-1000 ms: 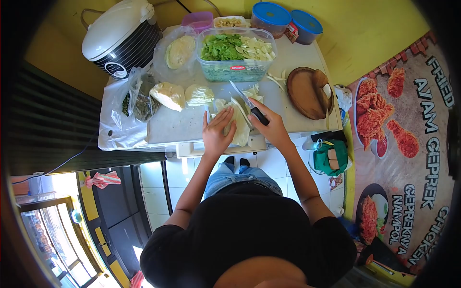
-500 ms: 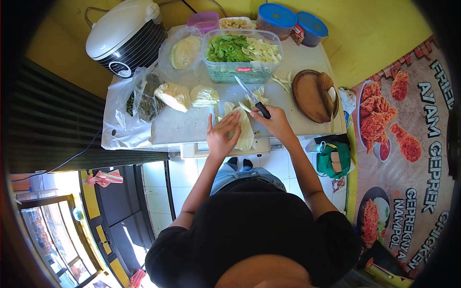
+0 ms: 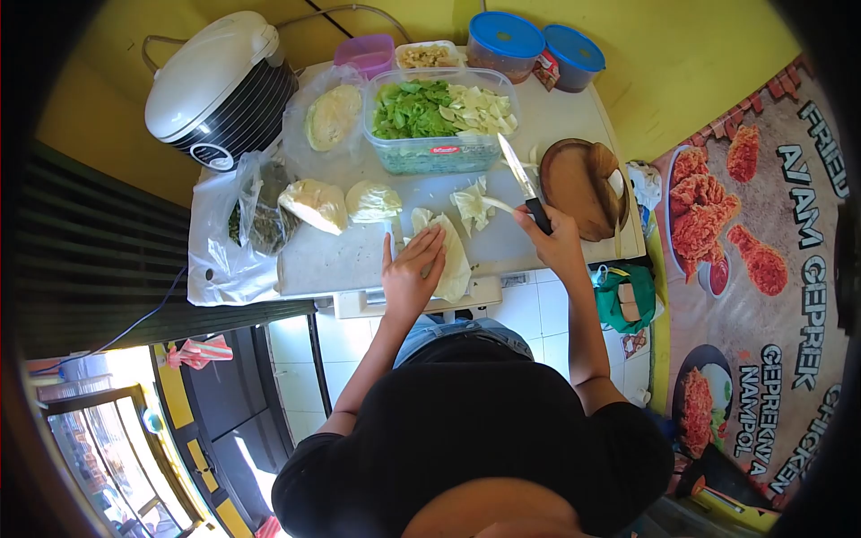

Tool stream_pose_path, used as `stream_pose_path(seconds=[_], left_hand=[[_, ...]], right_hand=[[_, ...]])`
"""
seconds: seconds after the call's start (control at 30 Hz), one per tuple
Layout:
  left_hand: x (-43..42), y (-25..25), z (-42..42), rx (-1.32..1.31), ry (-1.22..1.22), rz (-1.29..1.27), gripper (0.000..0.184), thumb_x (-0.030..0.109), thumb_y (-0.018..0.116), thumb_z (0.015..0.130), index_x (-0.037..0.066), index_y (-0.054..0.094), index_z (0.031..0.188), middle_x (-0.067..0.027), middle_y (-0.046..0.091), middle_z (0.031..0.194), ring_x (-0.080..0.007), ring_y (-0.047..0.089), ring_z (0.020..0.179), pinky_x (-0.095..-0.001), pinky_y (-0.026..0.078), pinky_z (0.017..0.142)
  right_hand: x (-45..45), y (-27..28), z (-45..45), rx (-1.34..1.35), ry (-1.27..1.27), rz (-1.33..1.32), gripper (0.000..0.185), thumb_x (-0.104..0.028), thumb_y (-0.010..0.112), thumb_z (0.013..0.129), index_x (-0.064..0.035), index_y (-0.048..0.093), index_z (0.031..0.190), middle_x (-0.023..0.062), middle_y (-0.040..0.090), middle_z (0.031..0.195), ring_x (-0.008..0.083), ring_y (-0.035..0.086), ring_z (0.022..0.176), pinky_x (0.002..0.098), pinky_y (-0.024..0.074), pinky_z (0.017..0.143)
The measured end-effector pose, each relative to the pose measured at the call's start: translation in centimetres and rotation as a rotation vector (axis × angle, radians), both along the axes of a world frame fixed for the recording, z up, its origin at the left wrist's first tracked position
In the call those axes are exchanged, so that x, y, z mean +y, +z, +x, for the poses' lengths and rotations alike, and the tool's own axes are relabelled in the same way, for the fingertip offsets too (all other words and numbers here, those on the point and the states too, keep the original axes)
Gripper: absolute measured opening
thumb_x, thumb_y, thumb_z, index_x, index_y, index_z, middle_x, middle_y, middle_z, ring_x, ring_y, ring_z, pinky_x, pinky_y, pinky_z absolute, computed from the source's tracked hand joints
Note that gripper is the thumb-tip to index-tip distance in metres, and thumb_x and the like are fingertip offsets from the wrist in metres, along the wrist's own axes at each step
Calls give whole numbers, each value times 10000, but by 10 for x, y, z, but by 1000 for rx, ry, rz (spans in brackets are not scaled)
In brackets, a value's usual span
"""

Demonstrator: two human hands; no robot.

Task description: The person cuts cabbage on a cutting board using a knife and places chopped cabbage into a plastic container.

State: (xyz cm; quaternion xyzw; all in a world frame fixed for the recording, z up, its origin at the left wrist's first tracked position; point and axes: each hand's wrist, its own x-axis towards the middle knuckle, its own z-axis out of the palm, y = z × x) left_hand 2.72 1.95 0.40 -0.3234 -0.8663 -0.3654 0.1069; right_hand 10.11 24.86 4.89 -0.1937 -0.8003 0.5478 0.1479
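Note:
My left hand [image 3: 413, 274] lies with fingers stretched out on a pale cabbage leaf [image 3: 456, 269] at the table's front edge. In my right hand [image 3: 558, 240] is a knife [image 3: 517, 170] with a black handle, its blade pointing up and away from me. A pale cabbage rib strip [image 3: 499, 205] runs from the fingers of that hand toward a cut leaf piece [image 3: 469, 204] on the table. Left of the leaf sit two cabbage chunks, a smaller one [image 3: 373, 203] and a larger one [image 3: 314, 204].
Behind stands a clear tub [image 3: 437, 156] of chopped greens. A bagged cabbage [image 3: 333, 118] and a rice cooker [image 3: 215, 90] are to the left. At right lies a wooden mortar [image 3: 567, 193]. Blue-lidded containers [image 3: 507, 36] line the wall.
My right hand has moved right, away from the leaf, carrying the knife and the rib strip. My left hand stays on the leaf. The view has shifted slightly.

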Motion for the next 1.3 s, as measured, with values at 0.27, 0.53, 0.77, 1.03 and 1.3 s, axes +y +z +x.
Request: stream_pose_path(seconds=[0.27, 0.53, 0.77, 1.03, 1.3], left_hand=[[17, 0, -21, -38, -7, -13, 279, 160, 650, 869, 133, 693, 1143, -16, 665, 1190, -176, 608, 1140, -500, 286, 1101], [19, 3, -22, -25, 10, -3, 275, 151, 660, 858, 118, 698, 1129, -34, 673, 1172, -181, 620, 1123, -490, 351, 1065], [18, -1, -20, -49, 30, 67, 259, 145, 686, 841, 91, 708, 1092, -60, 679, 1154, -212, 637, 1095, -489, 379, 1042], [17, 3, -18, -4, 44, -61, 263, 188, 672, 849, 143, 709, 1106, 3, 672, 1174, -175, 617, 1124, -486, 325, 1074], [0, 6, -18, 25, -17, -122, 332, 138, 614, 890, 134, 641, 1221, -21, 612, 1275, -203, 549, 1218, -499, 306, 1085]], right_hand=[[37, 9, -9, 88, -272, -432, 281, -271, 697, 892, -19, 627, 993, -70, 405, 497, 19, 293, 307, 214, 175, 301], [44, 28, -26, 255, -330, -428, 403, -305, 634, 934, -66, 586, 1254, -73, 330, 501, 21, 271, 319, 208, 179, 305], [7, -2, 2, 192, -209, -438, 413, -308, 497, 1001, -51, 506, 1325, -42, 373, 536, 33, 264, 342, 203, 201, 308], [-66, -7, 24, 63, 29, -529, 474, -183, 378, 1033, -154, 220, 1479, -17, 439, 621, 45, 350, 512, 196, 312, 482], [-63, -1, 27, -134, 161, -287, 418, -154, 420, 1019, -147, 390, 1436, -2, 426, 642, 72, 406, 600, 229, 376, 583]])
